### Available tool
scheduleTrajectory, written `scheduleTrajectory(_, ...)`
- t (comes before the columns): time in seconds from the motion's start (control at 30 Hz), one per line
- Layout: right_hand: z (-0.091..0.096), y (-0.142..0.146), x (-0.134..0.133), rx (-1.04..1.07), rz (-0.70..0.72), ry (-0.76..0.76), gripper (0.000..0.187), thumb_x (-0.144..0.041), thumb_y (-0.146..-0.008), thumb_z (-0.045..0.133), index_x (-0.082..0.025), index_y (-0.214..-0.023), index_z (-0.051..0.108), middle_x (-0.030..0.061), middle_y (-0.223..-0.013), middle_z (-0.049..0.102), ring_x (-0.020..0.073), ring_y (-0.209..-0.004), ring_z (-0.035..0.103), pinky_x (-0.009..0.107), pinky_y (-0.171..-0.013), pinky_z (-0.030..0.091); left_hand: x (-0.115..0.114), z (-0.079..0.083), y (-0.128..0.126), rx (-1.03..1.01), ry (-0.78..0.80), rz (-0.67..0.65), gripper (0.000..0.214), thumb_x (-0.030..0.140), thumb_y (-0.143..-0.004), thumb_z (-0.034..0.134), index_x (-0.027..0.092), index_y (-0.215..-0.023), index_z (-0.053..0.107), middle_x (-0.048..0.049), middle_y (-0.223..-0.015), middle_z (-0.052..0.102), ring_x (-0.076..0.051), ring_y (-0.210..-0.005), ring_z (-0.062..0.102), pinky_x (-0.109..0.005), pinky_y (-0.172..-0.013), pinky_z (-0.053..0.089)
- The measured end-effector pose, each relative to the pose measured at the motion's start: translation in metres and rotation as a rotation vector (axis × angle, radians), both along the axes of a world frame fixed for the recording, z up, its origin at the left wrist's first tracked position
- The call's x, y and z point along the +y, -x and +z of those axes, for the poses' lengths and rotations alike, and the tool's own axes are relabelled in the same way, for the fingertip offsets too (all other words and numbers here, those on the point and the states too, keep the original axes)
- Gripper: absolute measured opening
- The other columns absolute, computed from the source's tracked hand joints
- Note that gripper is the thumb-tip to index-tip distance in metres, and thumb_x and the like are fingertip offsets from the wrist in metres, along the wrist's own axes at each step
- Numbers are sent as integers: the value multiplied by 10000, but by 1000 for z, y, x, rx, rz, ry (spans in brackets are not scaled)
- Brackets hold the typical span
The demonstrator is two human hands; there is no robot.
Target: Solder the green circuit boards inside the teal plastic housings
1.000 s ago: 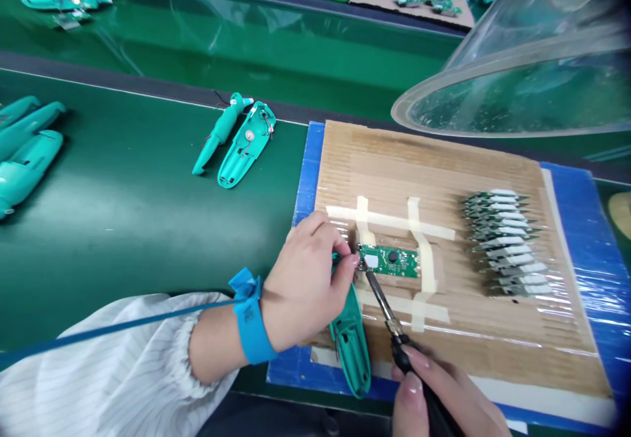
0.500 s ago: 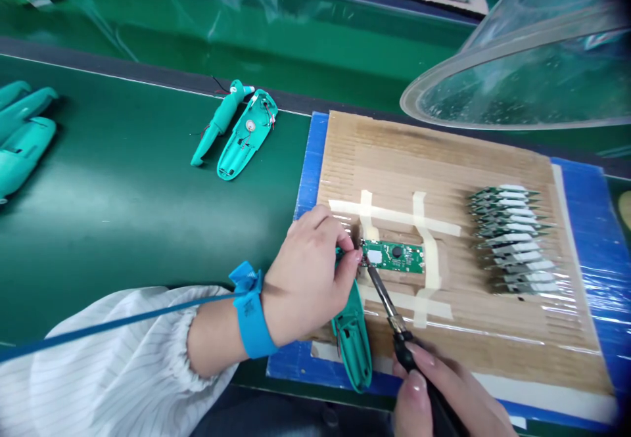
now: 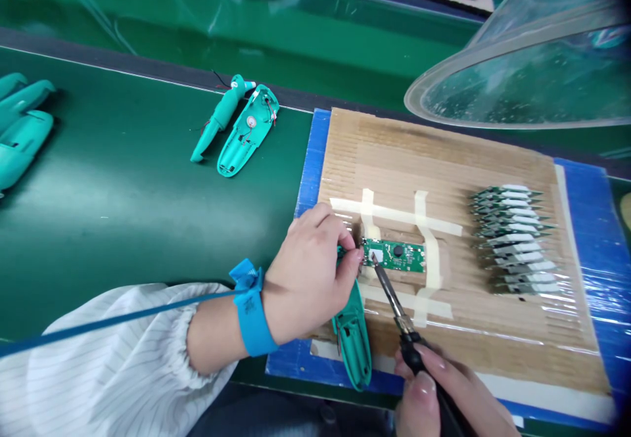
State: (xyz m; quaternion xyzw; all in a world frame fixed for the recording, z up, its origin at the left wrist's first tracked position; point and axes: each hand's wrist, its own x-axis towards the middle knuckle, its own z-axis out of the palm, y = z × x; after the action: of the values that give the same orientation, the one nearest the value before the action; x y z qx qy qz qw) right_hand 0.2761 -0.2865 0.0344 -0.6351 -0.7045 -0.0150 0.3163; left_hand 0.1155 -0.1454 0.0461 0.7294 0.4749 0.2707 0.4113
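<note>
We list: 1 left hand point(image 3: 313, 273), pinched closed at left end of 1 circuit board point(image 3: 411, 257), contents unclear; 1 right hand point(image 3: 453, 388) gripping 1 soldering iron point(image 3: 392, 297).

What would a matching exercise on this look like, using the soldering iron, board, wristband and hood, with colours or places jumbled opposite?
Column one:
1. Soldering iron
2. Board
3. Wristband
4. Hood

Column two:
A. See-through, at the picture's upper right
B. Blue, around the left wrist
C. Held in the right hand
D. Green, with tape strips around it

Pairs: 1-C, 2-D, 3-B, 4-A.
</note>
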Motion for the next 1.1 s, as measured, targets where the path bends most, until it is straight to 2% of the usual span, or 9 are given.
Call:
scheduleTrajectory(0.07, -14, 1, -1, -2, -112, -167, 185, -261, -954, 505, -227, -881, 671, -2, -671, 653, 146, -585, 652, 249, -516, 496, 0, 0, 0, 1, 4, -3, 123, 118, -839, 555, 178, -744, 504, -49, -851, 544, -209, -860, 537, -414, -809, 468)
scheduleTrajectory(0.13, -26, 2, -5, -6, -132, -264, 188, -278, -938, 523, -239, -838, 677, -9, -610, 624, 158, -527, 633, 253, -445, 483, 0, 1, 0, 6, 0, -5, 124, 118, -841, 555, 180, -746, 506, -48, -856, 545, -206, -860, 537, -403, -801, 467)
scheduleTrajectory(0.23, -31, 3, -15, 37, -161, -163, 132, -255, -889, 570, -244, -905, 700, 13, -715, 670, 196, -616, 677, 265, -508, 552, 0, 1, 1, 17, -16, -10, 126, 115, -842, 555, 183, -745, 512, -39, -847, 559, -196, -841, 538, -381, -777, 458)
scheduleTrajectory(0.33, -23, 3, -22, 82, -175, -68, 156, -230, -849, 615, -233, -977, 705, 36, -815, 693, 225, -716, 701, 280, -607, 589, 1, 2, 3, 2, -43, -27, 117, 116, -852, 564, 183, -757, 546, -20, -815, 587, -182, -824, 547, -360, -774, 448)
scheduleTrajectory(0.47, -8, 8, -20, 148, -168, -22, 192, -186, -841, 634, -220, -1021, 688, 35, -838, 695, 211, -768, 699, 268, -681, 572, 6, 5, 8, -52, -77, -39, 104, 141, -851, 628, 180, -755, 638, -11, -825, 613, -168, -831, 568, -344, -784, 435)
scheduleTrajectory(0.67, 3, 20, -9, 307, -198, -2, 161, -165, -913, 586, -224, -1042, 661, 21, -869, 678, 142, -794, 660, 267, -733, 491, 17, 9, 14, 58, -35, -198, 108, 152, -803, 700, 217, -717, 707, -1, -852, 625, -193, -901, 566, -362, -820, 396)
scheduleTrajectory(0.9, 6, 24, -7, 315, -225, -25, 175, -141, -903, 592, -223, -1033, 676, 4, -874, 687, 139, -797, 662, 283, -740, 480, 15, 18, 19, 219, 16, -312, 139, 173, -889, 524, 206, -801, 626, -31, -969, 594, -218, -943, 481, -382, -831, 384)
scheduleTrajectory(1.0, 9, 21, -7, 310, -193, -18, 235, -81, -861, 612, -209, -1042, 689, -3, -890, 700, 140, -817, 674, 273, -753, 487, 13, 19, 18, 235, 38, -319, 117, 176, -885, 523, 200, -794, 592, -36, -993, 581, -223, -961, 473, -383, -831, 380)
scheduleTrajectory(1.1, 12, 17, -6, 266, -164, -9, 241, -71, -847, 624, -206, -1033, 693, -8, -902, 708, 138, -822, 680, 264, -760, 493, 13, 17, 14, 206, 64, -267, 112, 171, -869, 555, 191, -760, 571, -33, -951, 588, -221, -942, 489, -388, -832, 381)
